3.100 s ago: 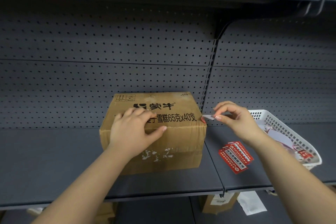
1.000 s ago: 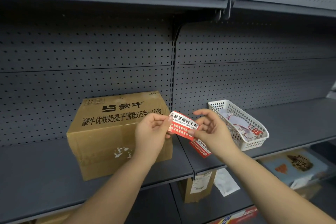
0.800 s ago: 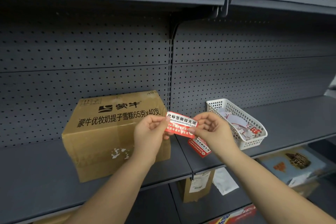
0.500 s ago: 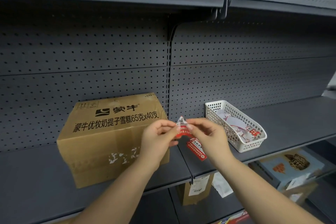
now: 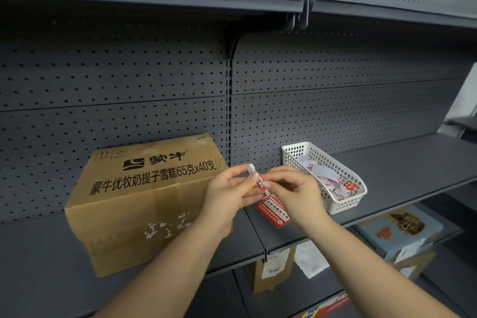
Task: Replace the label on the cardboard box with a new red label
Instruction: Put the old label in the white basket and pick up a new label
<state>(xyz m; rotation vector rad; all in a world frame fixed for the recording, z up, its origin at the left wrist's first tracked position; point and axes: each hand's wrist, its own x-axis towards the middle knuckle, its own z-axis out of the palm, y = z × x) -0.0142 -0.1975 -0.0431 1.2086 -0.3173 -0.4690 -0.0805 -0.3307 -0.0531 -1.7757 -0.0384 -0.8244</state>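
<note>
Head view: the box point(image 5: 147, 201) sits on the shelf point(image 5: 402, 162), toward the left of the shelf's front edge, its printed top facing up. On its front face a patch of torn white residue point(image 5: 167, 226) marks where a label has been stripped, so the removal looks done and no new label is on the box yet. Both hands meet just right of the box's top right corner, above the shelf's front edge. The left hand point(image 5: 227, 193) and the right hand point(image 5: 294, 193) each pinch one end of a red label point(image 5: 260, 183), which is seen nearly edge-on and bent, likely with its backing being peeled; both grips are closed tight on it with fingertips only. Below the hands more labels point(image 5: 273, 213) lie flat on the shelf. A white basket point(image 5: 343, 208) to the right holds paper scraps. Still left, by my reading: free the sticker, then press it over the bare patch.
</note>
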